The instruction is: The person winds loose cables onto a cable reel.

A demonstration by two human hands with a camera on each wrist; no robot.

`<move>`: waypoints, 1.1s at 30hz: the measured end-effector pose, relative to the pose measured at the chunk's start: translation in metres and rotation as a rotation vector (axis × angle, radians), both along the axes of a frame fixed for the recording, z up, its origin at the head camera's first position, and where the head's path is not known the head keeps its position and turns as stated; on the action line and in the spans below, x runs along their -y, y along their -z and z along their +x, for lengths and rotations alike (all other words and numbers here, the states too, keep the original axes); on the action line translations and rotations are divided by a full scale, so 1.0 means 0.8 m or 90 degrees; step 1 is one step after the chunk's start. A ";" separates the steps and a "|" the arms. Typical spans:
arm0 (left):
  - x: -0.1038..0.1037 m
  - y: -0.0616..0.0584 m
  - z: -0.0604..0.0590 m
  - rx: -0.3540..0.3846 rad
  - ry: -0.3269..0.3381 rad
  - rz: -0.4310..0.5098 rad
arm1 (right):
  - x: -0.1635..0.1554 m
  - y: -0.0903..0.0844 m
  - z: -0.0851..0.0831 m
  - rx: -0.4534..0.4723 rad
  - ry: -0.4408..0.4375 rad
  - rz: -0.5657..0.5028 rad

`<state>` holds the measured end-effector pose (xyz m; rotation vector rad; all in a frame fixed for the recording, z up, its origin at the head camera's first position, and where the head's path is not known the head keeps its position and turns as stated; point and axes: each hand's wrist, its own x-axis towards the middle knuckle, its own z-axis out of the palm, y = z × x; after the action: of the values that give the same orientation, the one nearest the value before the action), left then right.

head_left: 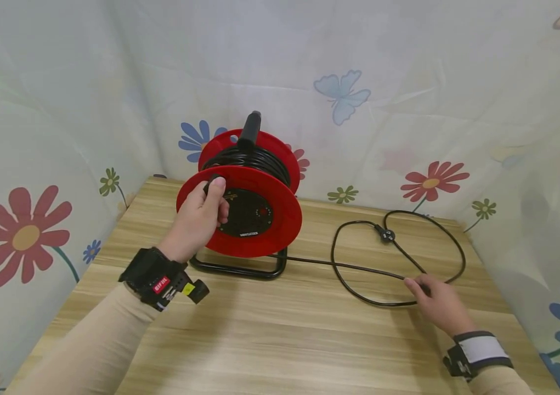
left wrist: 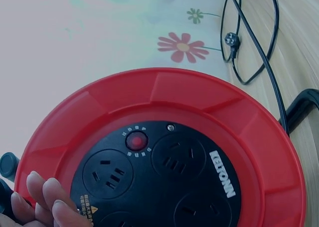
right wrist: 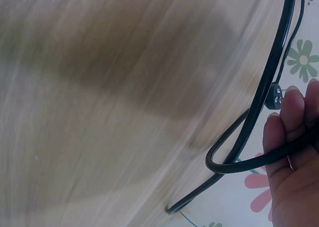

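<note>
Wooden table (head_left: 280,340): left hand (head_left: 196,222) hides the reel (head_left: 260,219) crank.

Makeshift recording booth: floral sheets (head_left: 408,82) curtain a wooden table (head_left: 284,340).

Red reel (head_left: 260,230), black cable (head_left: 398,258), pale wood-grain table (head_left: 284,340), flower-printed cloth (head_left: 408,109).

Wooden table (head_left: 280,340): red cable reel (head_left: 255,216), black cord (head_left: 358,269) apparently looped flat.
</note>
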<state>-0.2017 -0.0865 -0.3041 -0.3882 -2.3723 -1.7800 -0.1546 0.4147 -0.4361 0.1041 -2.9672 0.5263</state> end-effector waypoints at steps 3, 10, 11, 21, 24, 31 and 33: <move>-0.003 0.000 0.000 -0.001 0.000 0.008 | 0.004 0.001 -0.001 0.011 0.004 -0.005; -0.011 0.000 -0.001 -0.013 0.004 0.001 | 0.011 0.002 -0.001 0.017 0.001 -0.010; -0.012 0.000 -0.001 -0.013 0.004 0.002 | 0.012 0.002 -0.001 0.019 0.000 -0.010; -0.020 0.000 -0.002 -0.018 0.016 0.012 | 0.017 0.004 -0.001 0.012 -0.006 -0.010; -0.022 0.000 -0.002 -0.017 0.020 0.014 | 0.018 0.006 -0.002 0.008 -0.012 -0.008; -0.031 -0.001 -0.002 -0.015 0.030 0.013 | 0.018 0.011 -0.003 0.012 -0.010 -0.008; -0.033 -0.001 -0.002 -0.020 0.031 0.012 | 0.018 0.012 -0.004 0.011 -0.009 -0.008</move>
<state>-0.2037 -0.0603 -0.3031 -0.4729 -2.3430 -1.8012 -0.1576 0.4003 -0.4456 0.1205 -2.9815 0.5499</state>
